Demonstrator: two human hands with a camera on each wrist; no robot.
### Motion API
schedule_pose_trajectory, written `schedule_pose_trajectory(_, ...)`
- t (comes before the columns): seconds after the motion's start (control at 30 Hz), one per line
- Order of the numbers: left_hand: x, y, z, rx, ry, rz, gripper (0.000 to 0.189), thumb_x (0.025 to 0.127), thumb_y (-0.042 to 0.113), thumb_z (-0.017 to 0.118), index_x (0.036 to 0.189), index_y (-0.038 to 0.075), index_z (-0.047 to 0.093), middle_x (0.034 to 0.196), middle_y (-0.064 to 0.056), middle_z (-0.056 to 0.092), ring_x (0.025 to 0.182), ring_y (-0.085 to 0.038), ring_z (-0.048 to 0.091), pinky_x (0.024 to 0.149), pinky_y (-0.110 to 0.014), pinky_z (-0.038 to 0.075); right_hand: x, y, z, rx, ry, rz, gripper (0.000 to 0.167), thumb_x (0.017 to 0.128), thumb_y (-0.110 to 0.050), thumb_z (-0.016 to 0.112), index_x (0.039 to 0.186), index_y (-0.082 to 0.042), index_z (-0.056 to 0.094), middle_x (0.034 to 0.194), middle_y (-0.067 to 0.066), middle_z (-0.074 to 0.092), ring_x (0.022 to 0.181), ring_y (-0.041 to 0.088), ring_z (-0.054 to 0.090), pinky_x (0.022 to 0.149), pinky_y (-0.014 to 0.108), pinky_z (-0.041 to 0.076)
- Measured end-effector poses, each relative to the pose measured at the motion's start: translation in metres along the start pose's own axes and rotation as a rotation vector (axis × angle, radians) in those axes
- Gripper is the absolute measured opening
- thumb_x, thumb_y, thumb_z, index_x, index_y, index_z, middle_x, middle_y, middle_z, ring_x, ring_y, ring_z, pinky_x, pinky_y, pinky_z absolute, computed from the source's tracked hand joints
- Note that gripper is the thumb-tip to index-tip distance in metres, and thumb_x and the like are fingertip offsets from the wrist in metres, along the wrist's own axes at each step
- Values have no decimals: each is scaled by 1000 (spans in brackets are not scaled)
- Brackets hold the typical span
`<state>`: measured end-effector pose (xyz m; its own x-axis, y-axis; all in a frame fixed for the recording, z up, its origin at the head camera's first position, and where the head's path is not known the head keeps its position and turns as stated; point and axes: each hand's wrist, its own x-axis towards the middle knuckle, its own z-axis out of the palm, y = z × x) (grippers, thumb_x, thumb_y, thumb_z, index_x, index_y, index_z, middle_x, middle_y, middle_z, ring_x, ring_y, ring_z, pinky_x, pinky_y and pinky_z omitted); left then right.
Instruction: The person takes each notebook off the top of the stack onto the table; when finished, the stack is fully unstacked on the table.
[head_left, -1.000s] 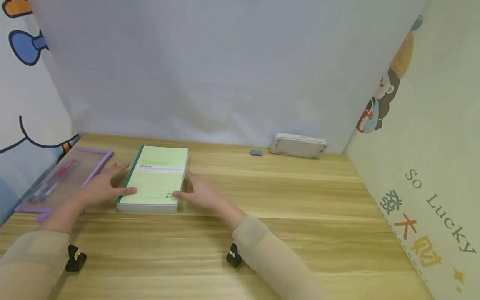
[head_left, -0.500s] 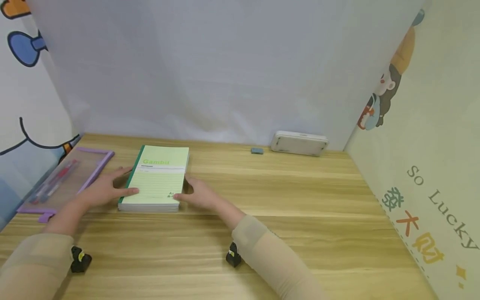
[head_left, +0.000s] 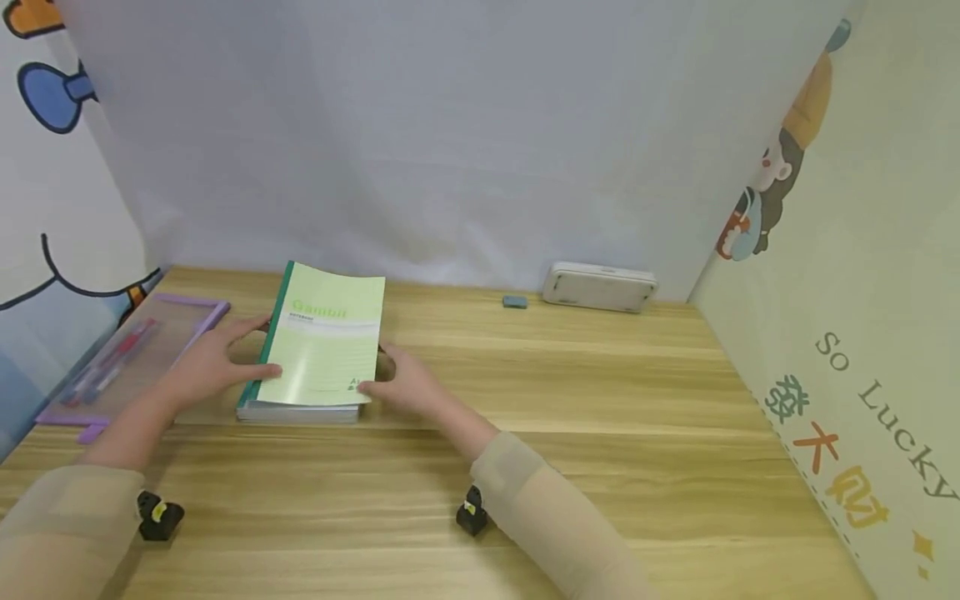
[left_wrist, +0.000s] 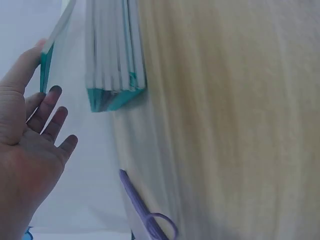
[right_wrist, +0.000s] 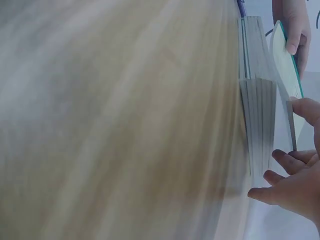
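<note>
A pale green notebook (head_left: pixel 330 342) with a dark green spine is lifted off a stack of notebooks (head_left: pixel 300 413) on the table. My left hand (head_left: pixel 206 364) pinches its spine edge, thumb on the cover and fingers beneath. On the opposite edge my right hand (head_left: pixel 408 383) pinches it the same way, thumb near the lower corner. The left wrist view shows a gap between the lifted notebook (left_wrist: pixel 46 65) and the stack (left_wrist: pixel 112 55). From the right wrist view, the raised notebook (right_wrist: pixel 287 75) also stands apart from the stack (right_wrist: pixel 259 105).
Left of the stack lies a purple-edged mesh zip pouch (head_left: pixel 183 321) with several pens (head_left: pixel 112 362) inside. At the back of the table (head_left: pixel 600 433) are a small grey-blue block (head_left: pixel 515 302) and a white case (head_left: pixel 599 287) leaning near the back curtain (head_left: pixel 450 150).
Both hands have closed on the top notebook's side edges. It has risen off the stack and shifted slightly away and to the right, its cover bowing a little.
</note>
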<state>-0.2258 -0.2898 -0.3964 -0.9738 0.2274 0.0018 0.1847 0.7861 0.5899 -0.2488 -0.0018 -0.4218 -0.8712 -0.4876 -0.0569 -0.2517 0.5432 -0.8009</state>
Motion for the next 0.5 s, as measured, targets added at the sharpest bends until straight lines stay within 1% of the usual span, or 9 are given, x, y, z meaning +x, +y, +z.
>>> schedule_pose_trajectory(0.07, 0, 6, -2, -20, 20, 30, 93, 82, 44, 71, 149, 3, 23, 137, -26, 43, 131, -51, 28, 100, -67, 25, -1, -1, -6, 1, 16, -7, 81, 84, -25, 72, 149, -8, 27, 150, 9, 36, 139, 24, 32, 112, 36, 29)
schedule_pose_trajectory(0.13, 0, 11, -3, -29, 37, 67, 90, 82, 41, 71, 149, 3, 24, 126, -23, 51, 126, -48, 37, 99, -65, 29, -2, 0, -14, -4, 26, -13, 82, 83, -23, 74, 149, -7, 27, 143, 9, 45, 134, 24, 39, 108, 34, 35)
schedule_pose_trajectory(0.2, 2, 15, -3, -41, 46, 98, 88, 83, 38, 72, 149, 3, 26, 118, -19, 56, 120, -43, 44, 100, -61, 31, -3, 1, -22, -3, 34, -28, 83, 81, -21, 75, 148, -7, 28, 131, 9, 54, 124, 23, 47, 102, 32, 41)
schedule_pose_trajectory(0.27, 5, 21, -2, -43, 47, 131, 86, 83, 35, 72, 148, 1, 26, 111, -16, 58, 113, -38, 50, 100, -58, 34, -7, 1, -31, -2, 43, -37, 84, 80, -19, 76, 148, -6, 29, 120, 8, 58, 113, 22, 52, 94, 29, 46)
schedule_pose_trajectory(0.3, 6, 24, -2, -37, 44, 146, 86, 83, 35, 72, 147, 0, 27, 109, -15, 58, 111, -37, 51, 100, -57, 34, -8, 2, -35, 4, 50, -40, 84, 79, -17, 77, 148, -5, 29, 116, 8, 59, 109, 21, 53, 91, 28, 47)
schedule_pose_trajectory(0.37, 9, 31, 0, -35, 32, 169, 86, 83, 32, 72, 147, -3, 27, 107, -14, 59, 111, -36, 51, 100, -57, 34, -12, 3, -43, 9, 66, -50, 83, 78, -15, 77, 147, -4, 31, 111, 8, 60, 103, 20, 54, 90, 29, 48)
schedule_pose_trajectory(0.43, 12, 39, 2, -33, 17, 184, 87, 83, 32, 73, 147, -4, 25, 107, -14, 59, 114, -38, 49, 100, -58, 33, -17, 5, -51, 4, 83, -55, 83, 78, -13, 78, 147, -5, 31, 109, 7, 60, 100, 19, 54, 90, 30, 49)
schedule_pose_trajectory(0.5, 15, 46, 4, -29, 6, 185, 89, 83, 33, 73, 148, -2, 23, 108, -13, 58, 118, -40, 45, 100, -59, 32, -22, 6, -59, -3, 102, -69, 85, 77, -12, 78, 147, -6, 30, 106, 7, 60, 99, 20, 54, 90, 34, 49)
